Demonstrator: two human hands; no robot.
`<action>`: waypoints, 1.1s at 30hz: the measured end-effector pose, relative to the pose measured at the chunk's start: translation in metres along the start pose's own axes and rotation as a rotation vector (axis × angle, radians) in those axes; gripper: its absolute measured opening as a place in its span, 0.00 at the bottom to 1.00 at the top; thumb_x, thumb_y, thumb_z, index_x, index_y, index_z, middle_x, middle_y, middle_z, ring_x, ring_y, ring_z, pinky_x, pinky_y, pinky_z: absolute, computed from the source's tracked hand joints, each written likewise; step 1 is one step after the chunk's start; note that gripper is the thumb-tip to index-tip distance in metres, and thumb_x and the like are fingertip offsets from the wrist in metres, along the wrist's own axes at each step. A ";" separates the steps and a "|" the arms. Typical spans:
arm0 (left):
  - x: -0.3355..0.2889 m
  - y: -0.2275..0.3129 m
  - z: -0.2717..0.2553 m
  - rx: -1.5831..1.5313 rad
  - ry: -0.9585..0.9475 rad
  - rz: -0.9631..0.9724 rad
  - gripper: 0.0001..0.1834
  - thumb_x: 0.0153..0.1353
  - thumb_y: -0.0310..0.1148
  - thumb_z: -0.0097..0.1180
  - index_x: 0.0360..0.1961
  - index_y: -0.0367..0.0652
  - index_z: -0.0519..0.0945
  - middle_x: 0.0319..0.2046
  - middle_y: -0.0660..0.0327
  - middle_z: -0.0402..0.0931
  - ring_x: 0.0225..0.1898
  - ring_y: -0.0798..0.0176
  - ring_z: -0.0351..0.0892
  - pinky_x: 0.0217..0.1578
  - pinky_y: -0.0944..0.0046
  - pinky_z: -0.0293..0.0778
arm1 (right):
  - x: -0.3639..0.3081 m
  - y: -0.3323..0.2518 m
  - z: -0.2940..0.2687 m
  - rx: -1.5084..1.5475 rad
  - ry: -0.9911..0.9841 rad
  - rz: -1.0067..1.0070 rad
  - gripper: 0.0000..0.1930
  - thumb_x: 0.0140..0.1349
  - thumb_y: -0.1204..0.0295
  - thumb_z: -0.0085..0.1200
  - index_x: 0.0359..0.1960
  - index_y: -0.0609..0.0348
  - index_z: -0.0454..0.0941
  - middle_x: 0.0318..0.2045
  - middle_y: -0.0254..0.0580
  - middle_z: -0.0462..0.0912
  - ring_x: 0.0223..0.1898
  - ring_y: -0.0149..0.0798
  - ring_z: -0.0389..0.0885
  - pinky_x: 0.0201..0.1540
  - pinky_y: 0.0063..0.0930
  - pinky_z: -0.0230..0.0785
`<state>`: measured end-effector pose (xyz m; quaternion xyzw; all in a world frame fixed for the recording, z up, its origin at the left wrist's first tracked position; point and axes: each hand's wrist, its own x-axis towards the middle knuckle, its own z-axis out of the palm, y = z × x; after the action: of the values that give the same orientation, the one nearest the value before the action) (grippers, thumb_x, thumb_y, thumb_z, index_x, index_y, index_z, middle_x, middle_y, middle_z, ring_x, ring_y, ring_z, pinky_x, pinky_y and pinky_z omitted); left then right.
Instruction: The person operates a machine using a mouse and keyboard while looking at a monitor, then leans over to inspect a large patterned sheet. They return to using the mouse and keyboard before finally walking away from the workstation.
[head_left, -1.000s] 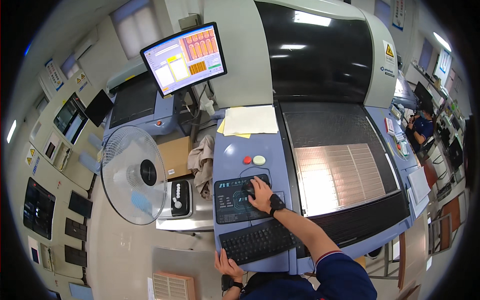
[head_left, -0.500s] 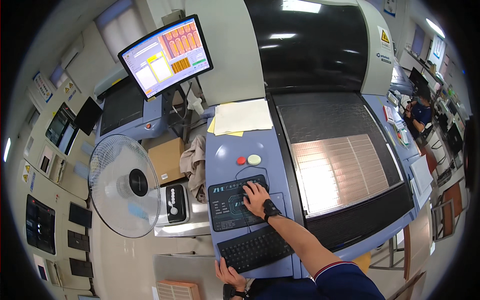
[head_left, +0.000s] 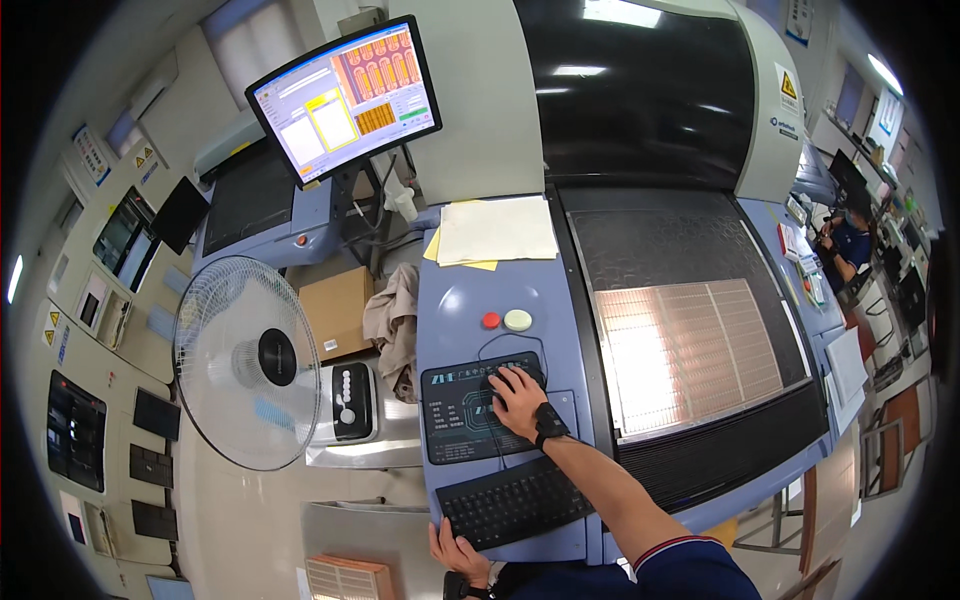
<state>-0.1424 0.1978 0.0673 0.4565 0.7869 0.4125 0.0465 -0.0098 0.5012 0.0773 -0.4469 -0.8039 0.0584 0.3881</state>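
A factory workshop: a large machine (head_left: 470,120) with a warning sticker (head_left: 788,84) bears a keyboard (head_left: 515,503) and a copper-coloured panel (head_left: 690,360), and more machines (head_left: 100,350) stand along the left.

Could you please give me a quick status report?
Right hand on mouse; left hand at keyboard corner. Gridded panel flat on machine bed. Fan off left, apart from hands.

I can't see what lies beneath the bare right hand (head_left: 518,402) on the black rectangular mouse pad with pale-blue print (head_left: 458,440). The lower edge crops the black wristband (head_left: 462,588) behind the bare left hand (head_left: 461,557) and the orange-sided, grid-topped block (head_left: 348,580). Small writing on the black-framed, tilted monitor (head_left: 345,105) defeats me; the distant seated person in dark blue (head_left: 851,244) is too tiny for detail.
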 end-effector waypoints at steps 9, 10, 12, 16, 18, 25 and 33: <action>-0.001 -0.004 0.002 0.002 0.003 0.027 0.26 0.71 0.38 0.37 0.59 0.30 0.76 0.60 0.44 0.73 0.68 0.39 0.62 0.68 0.44 0.54 | 0.001 -0.003 -0.004 -0.037 -0.018 -0.014 0.20 0.56 0.70 0.61 0.53 0.50 0.81 0.57 0.47 0.77 0.59 0.55 0.74 0.56 0.52 0.74; -0.001 -0.004 0.002 0.003 0.012 0.035 0.26 0.71 0.39 0.38 0.59 0.30 0.76 0.60 0.44 0.74 0.68 0.39 0.62 0.68 0.44 0.54 | 0.001 -0.004 -0.005 -0.037 -0.021 -0.010 0.20 0.56 0.70 0.61 0.53 0.51 0.81 0.57 0.47 0.77 0.59 0.55 0.74 0.56 0.52 0.74; 0.000 -0.003 0.003 0.003 0.024 0.043 0.26 0.71 0.39 0.38 0.59 0.30 0.77 0.60 0.44 0.74 0.68 0.39 0.63 0.68 0.45 0.54 | 0.002 -0.004 -0.005 -0.039 -0.024 -0.009 0.20 0.56 0.71 0.61 0.53 0.51 0.81 0.57 0.47 0.77 0.59 0.55 0.75 0.56 0.51 0.74; 0.000 0.000 0.003 -0.015 0.037 0.009 0.27 0.71 0.40 0.38 0.58 0.30 0.77 0.58 0.48 0.77 0.68 0.38 0.63 0.67 0.43 0.55 | 0.002 -0.004 -0.005 -0.047 -0.004 -0.032 0.20 0.56 0.71 0.61 0.53 0.52 0.81 0.56 0.47 0.77 0.59 0.55 0.75 0.56 0.51 0.74; 0.000 0.000 0.002 -0.015 0.037 0.009 0.27 0.71 0.40 0.38 0.58 0.30 0.77 0.58 0.48 0.77 0.68 0.38 0.63 0.67 0.43 0.54 | 0.003 -0.005 -0.005 -0.057 -0.007 -0.030 0.20 0.56 0.71 0.61 0.53 0.52 0.81 0.56 0.47 0.77 0.59 0.55 0.75 0.56 0.51 0.74; -0.002 -0.002 0.006 -0.009 0.043 0.030 0.28 0.71 0.41 0.38 0.58 0.31 0.78 0.58 0.48 0.78 0.68 0.38 0.64 0.67 0.43 0.54 | 0.001 -0.003 -0.007 -0.057 -0.001 -0.002 0.20 0.56 0.71 0.61 0.53 0.52 0.81 0.57 0.47 0.77 0.59 0.55 0.75 0.56 0.51 0.73; -0.003 -0.005 0.005 -0.005 0.057 0.043 0.28 0.69 0.42 0.38 0.58 0.31 0.78 0.58 0.48 0.78 0.67 0.37 0.65 0.67 0.43 0.54 | 0.001 -0.004 -0.003 -0.043 -0.002 -0.007 0.20 0.55 0.71 0.61 0.52 0.52 0.81 0.57 0.48 0.77 0.59 0.56 0.75 0.57 0.51 0.73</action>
<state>-0.1418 0.1974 0.0603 0.4615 0.7768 0.4282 0.0163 -0.0112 0.4985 0.0815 -0.4521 -0.8070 0.0400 0.3778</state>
